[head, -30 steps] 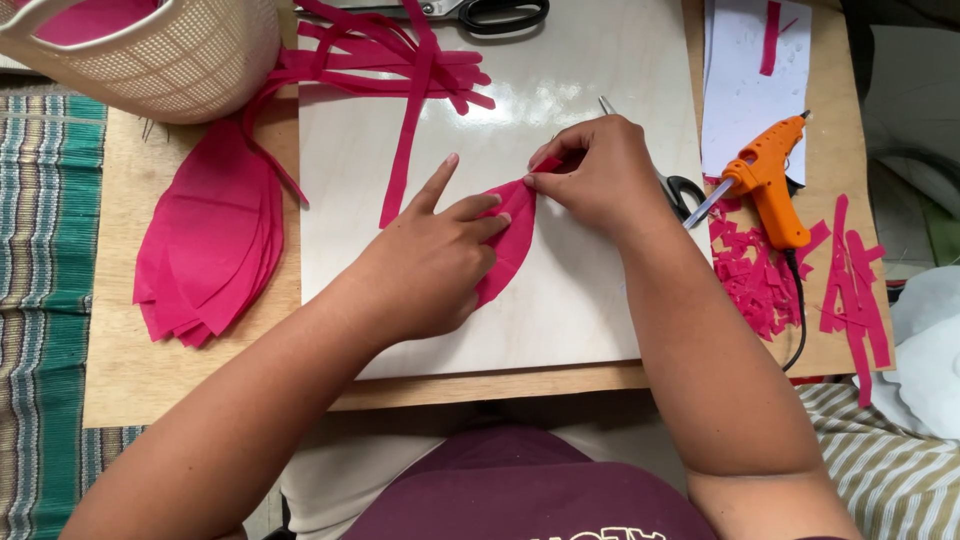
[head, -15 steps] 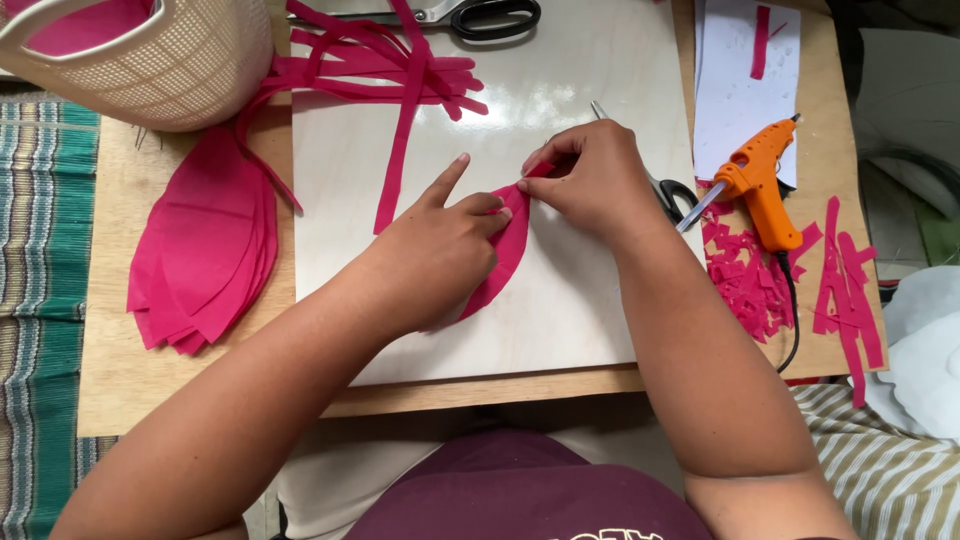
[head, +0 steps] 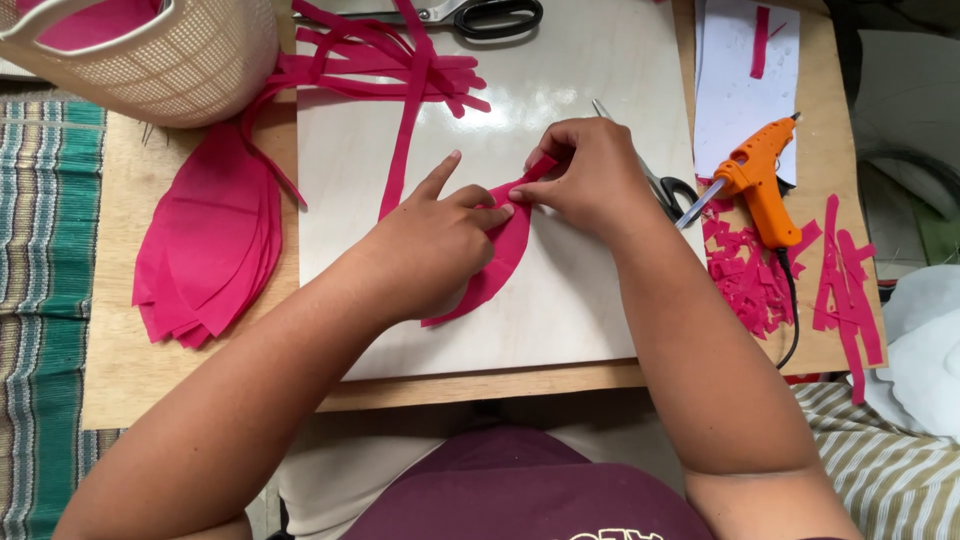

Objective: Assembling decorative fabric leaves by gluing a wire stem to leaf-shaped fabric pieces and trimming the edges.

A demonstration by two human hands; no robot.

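Hands are working on a pink paper petal (head: 500, 262) that is lying on the shiny white board (head: 590, 310) in the middle of the table. The left hand (head: 430, 250) is resting flat on the petal, with its fingers spread a little and one finger pointing up and away, and it is pressing the paper down. The right hand (head: 590, 175) is pinching the top tip of the petal between thumb and fingers, right beside the fingertips of the left hand. Small scissors (head: 660, 185) are peeking out from under the right hand. An orange glue gun (head: 760, 185) is lying just to the right of the board, with a heap of pink paper scraps (head: 745, 275) beside it. Long pink paper strips (head: 400, 70) are lying across the top of the board, near big black-handled scissors (head: 480, 15). A stack of pink petals (head: 205, 240) is sitting on the wooden table (head: 110, 390) to the left, below a cream basket (head: 150, 55). A white paper sheet (head: 735, 85) is lying at the top right.
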